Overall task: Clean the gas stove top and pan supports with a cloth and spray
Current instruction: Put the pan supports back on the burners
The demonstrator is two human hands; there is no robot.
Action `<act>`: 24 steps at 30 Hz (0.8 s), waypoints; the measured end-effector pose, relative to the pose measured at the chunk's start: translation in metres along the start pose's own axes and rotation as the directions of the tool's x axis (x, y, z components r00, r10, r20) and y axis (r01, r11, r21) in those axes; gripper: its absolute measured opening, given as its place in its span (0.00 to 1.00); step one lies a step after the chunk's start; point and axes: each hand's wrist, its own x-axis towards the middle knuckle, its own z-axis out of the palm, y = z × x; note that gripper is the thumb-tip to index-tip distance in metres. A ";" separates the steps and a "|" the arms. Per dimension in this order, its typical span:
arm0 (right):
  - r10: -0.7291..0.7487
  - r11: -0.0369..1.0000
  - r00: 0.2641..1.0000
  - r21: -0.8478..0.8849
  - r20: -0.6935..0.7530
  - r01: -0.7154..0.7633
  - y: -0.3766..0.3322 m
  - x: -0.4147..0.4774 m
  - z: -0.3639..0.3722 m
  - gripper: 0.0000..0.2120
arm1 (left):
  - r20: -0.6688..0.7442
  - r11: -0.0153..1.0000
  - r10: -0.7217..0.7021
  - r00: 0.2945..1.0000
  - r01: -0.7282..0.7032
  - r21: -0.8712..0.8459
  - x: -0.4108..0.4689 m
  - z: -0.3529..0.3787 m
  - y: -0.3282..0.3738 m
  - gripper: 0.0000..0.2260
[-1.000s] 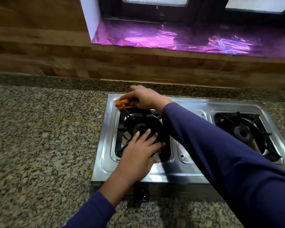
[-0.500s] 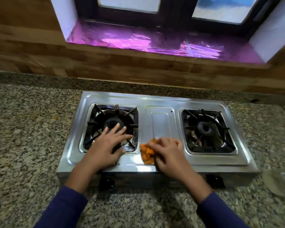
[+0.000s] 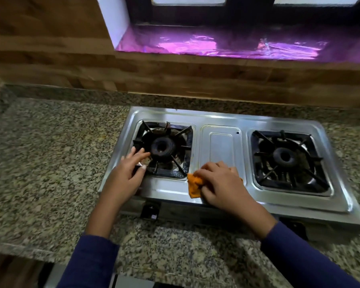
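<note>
Now right hand clutches cloth on near strip of stove top, left hand flat, fingers loose, bracing left pan support; advise firm, overlapping strokes.

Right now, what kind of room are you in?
Probably a home kitchen: a two-burner gas stove with an orange cloth on it, a speckled stone counter, a window behind.

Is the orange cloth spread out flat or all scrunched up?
Scrunched up. The orange cloth bunches in thick folds under the curled fingers of the right hand, near the front of the stove top.
</note>
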 end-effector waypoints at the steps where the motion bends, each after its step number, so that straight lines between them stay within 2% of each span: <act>1: -0.012 0.994 1.000 0.107 0.008 0.011 0.002 -0.006 -0.002 0.18 | -0.009 1.000 -0.006 1.000 0.006 0.029 -0.003 -0.004 -0.006 0.17; 2: 0.003 0.979 1.000 0.205 -0.010 -0.001 0.006 -0.006 -0.003 0.17 | -0.011 0.999 -0.015 1.000 0.015 0.046 -0.006 -0.007 -0.011 0.17; 4: 0.102 0.947 0.984 0.317 -0.144 -0.052 0.017 0.010 -0.005 0.17 | 0.005 0.998 -0.028 1.000 0.027 0.060 -0.010 -0.011 -0.017 0.17; 6: 0.199 0.951 0.948 0.284 -0.247 -0.126 0.024 0.039 -0.002 0.19 | 0.015 0.996 -0.022 1.000 0.021 0.085 -0.011 -0.014 -0.018 0.17; 9: 0.235 0.971 0.952 0.099 -0.194 -0.220 0.019 0.077 0.001 0.17 | 0.019 0.988 -0.011 1.000 0.008 0.152 -0.010 -0.013 -0.017 0.18; 12: 0.200 0.976 0.972 -0.061 -0.120 -0.208 0.007 0.073 -0.001 0.15 | 0.042 0.982 -0.052 0.998 0.044 0.185 -0.009 -0.012 -0.019 0.18; 17: 0.192 0.981 0.977 -0.022 -0.092 -0.195 -0.032 0.003 0.012 0.17 | 0.046 0.973 -0.031 0.998 0.020 0.230 -0.009 -0.013 -0.021 0.19; 21: 0.299 0.945 0.946 -0.099 -0.123 -0.311 -0.079 -0.006 0.034 0.12 | 0.058 0.967 -0.028 0.998 0.012 0.256 -0.006 -0.020 -0.015 0.18; 24: 0.356 0.916 0.920 -0.136 -0.163 -0.378 -0.101 0.006 0.039 0.12 | 0.074 0.954 0.022 0.997 -0.043 0.297 0.000 -0.026 -0.010 0.17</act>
